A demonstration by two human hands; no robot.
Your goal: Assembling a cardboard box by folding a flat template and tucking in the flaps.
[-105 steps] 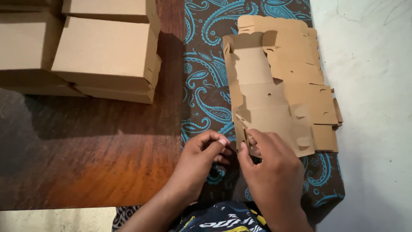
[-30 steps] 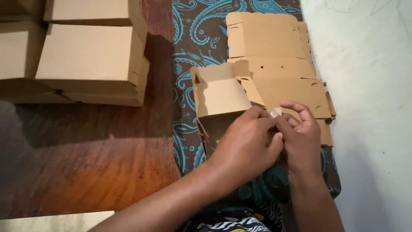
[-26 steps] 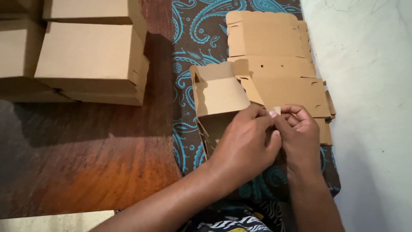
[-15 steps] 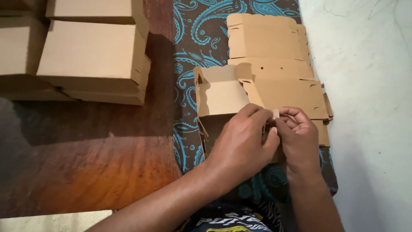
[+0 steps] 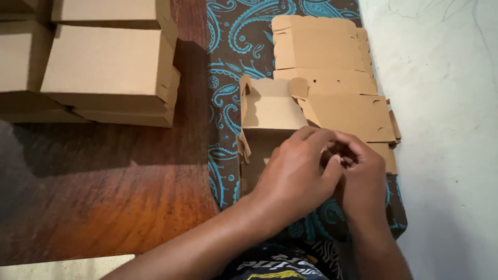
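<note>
A brown cardboard box blank [image 5: 270,111] lies partly folded on a dark cloth with blue paisley pattern [image 5: 228,46]. One flap stands up at its left side. My left hand [image 5: 295,173] covers the near part of the blank, fingers curled over its right wall. Against it, my right hand [image 5: 360,179] pinches the same wall, fingertips meeting the left hand's. Under and behind the blank lies a stack of flat cardboard blanks [image 5: 324,52]. The spot where the fingers press is hidden.
Finished closed cardboard boxes [image 5: 109,72] stand stacked at the upper left on the reddish-brown wooden floor [image 5: 104,192]. A pale wall or floor surface [image 5: 446,129] runs along the right. My patterned clothing [image 5: 275,262] shows at the bottom edge.
Since the earliest frame the flat blank has been folded up into a partial box with a raised flap. In the last second both hands stay pressed at its right wall, shifting slightly nearer.
</note>
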